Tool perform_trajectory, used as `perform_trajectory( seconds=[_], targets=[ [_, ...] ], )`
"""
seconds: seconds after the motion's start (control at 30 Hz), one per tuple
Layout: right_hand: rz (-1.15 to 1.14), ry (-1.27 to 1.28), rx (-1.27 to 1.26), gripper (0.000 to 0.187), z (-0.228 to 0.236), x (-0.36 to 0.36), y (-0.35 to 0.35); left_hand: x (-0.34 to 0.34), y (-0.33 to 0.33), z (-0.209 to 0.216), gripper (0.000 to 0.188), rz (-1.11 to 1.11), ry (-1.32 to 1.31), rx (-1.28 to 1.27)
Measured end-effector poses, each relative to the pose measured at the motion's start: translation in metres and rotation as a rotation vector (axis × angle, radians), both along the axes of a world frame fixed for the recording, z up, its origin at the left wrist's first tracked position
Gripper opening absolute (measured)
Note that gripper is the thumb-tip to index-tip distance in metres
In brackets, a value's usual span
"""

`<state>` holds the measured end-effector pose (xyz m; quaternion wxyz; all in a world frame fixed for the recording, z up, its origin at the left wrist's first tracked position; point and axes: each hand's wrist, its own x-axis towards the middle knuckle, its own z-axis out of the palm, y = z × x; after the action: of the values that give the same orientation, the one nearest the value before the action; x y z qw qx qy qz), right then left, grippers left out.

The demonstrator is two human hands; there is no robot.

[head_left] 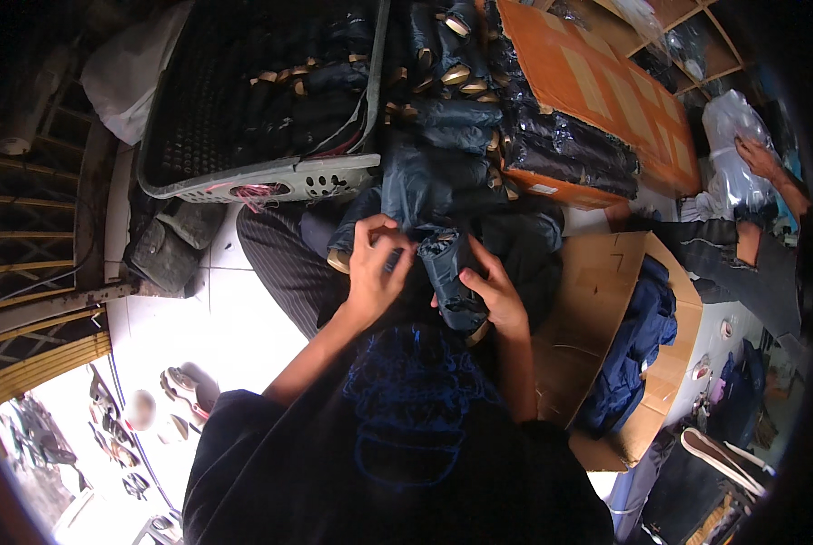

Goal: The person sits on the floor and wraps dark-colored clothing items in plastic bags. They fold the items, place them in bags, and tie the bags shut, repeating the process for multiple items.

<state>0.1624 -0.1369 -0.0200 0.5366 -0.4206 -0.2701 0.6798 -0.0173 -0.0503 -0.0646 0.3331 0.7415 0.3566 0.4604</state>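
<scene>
In front of my body, my right hand (494, 289) is wrapped round a dark blue fabric roll (444, 263) with a gathered upper end and a tan tip at its bottom. Just left of that upper end, my left hand (376, 271) is curled, thumb and fingers close together. Whatever it may pinch is hidden or too small to make out. Beyond my hands lies a heap of similar dark rolls (425, 186), several with tan ends showing.
A dark perforated crate (334, 171) holding more rolls stands far left. At far right is an orange-brown carton (597, 82); nearer right, an open cardboard box (577, 313) contains blue fabric (638, 341). Another person's hand (759, 157) touches a clear plastic bag (733, 136).
</scene>
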Motion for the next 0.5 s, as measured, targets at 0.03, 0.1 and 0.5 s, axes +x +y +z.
perform_trajectory(
  seconds=[0.03, 0.1, 0.5],
  targets=[
    [-0.001, 0.01, -0.001, 0.067, -0.001, 0.0, 0.0, 0.0, -0.003, 0.009, 0.028, -0.013, 0.058, 0.06],
    [-0.003, 0.028, -0.001, 0.065, -0.003, -0.001, 0.0, -0.001, -0.004, 0.015, 0.038, -0.035, 0.162, 0.104],
    [0.005, -0.294, 0.023, 0.057, -0.022, 0.011, -0.001, 0.002, -0.008, 0.011, 0.021, -0.026, -0.085, -0.374]
  ],
)
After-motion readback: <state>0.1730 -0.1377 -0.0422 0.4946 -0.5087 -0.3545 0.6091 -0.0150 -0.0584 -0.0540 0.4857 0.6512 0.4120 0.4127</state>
